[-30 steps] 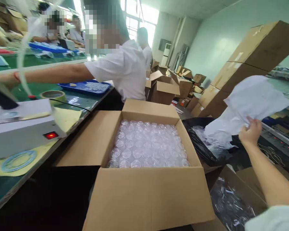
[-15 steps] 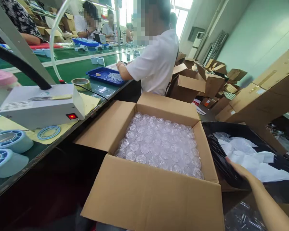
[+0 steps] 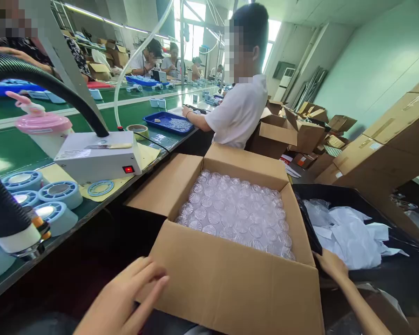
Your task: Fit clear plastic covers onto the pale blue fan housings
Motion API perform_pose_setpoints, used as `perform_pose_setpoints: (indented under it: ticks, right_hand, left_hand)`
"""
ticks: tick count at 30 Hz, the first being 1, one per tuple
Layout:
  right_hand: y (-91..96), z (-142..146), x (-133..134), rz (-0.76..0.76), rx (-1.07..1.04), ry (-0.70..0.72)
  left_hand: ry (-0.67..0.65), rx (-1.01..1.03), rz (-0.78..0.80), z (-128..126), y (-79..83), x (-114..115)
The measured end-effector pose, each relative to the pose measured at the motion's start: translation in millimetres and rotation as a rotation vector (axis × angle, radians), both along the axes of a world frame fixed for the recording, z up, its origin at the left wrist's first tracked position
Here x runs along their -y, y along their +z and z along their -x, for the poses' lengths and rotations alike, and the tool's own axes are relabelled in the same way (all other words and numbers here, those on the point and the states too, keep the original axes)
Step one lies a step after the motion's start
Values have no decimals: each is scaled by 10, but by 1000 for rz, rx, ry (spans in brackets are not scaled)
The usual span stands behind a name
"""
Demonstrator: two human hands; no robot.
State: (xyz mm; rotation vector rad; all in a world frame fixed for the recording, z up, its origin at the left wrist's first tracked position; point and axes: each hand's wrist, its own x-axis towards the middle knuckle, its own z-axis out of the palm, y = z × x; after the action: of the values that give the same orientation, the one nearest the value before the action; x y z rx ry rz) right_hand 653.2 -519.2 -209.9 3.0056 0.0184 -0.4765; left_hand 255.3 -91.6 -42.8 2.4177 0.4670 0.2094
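An open cardboard box [image 3: 247, 288] stands in front of me, filled with rows of clear, ribbed round plastic pieces [image 3: 230, 211]. My left hand [image 3: 125, 293] is by the front flap's left edge, fingers loosely bent and apart, nothing visible in them. At the box's right side, my right hand [image 3: 331, 264] grips the edge of a black plastic bag [image 3: 309, 223]; its fingertips are partly hidden. That bag lines a container holding crumpled white sheets [image 3: 356, 237] and clear plastic.
Along the left runs a green workbench [image 3: 108, 109] with a white machine [image 3: 97, 158], its black hose, light-blue round parts [image 3: 57, 190] and a blue tray [image 3: 167, 123]. A co-worker in white [image 3: 239, 107] sits beyond the box. Stacked cartons [image 3: 380, 130] stand right.
My left hand has come into view at the lower left. My right hand has moved left and down along the black bag, close to the box. The view has tilted up and left.
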Motion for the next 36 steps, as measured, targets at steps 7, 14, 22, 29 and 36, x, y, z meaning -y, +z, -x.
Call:
perform_pose_setpoints:
  ticks: [7, 14, 22, 29, 36]
  right_hand:
    - [58, -127, -3, 17, 10, -47]
    - [303, -181, 62, -51, 37, -58]
    - [783, -91, -1127, -350, 265, 386]
    - [116, -157, -2532, -644, -24, 816]
    - [-216, -362, -2622, -816, -42, 734]
  left_hand:
    - [-293, -138, 45, -1233, -182, 63]
    - [-491, -302, -129, -2433, -767, -31]
    - [-578, -252, -293, -3168, -1331, -127]
    - [-558, -107, -273, -3052, -1447, -199]
    - [-590, -62, -176, -3414, -1545, -329]
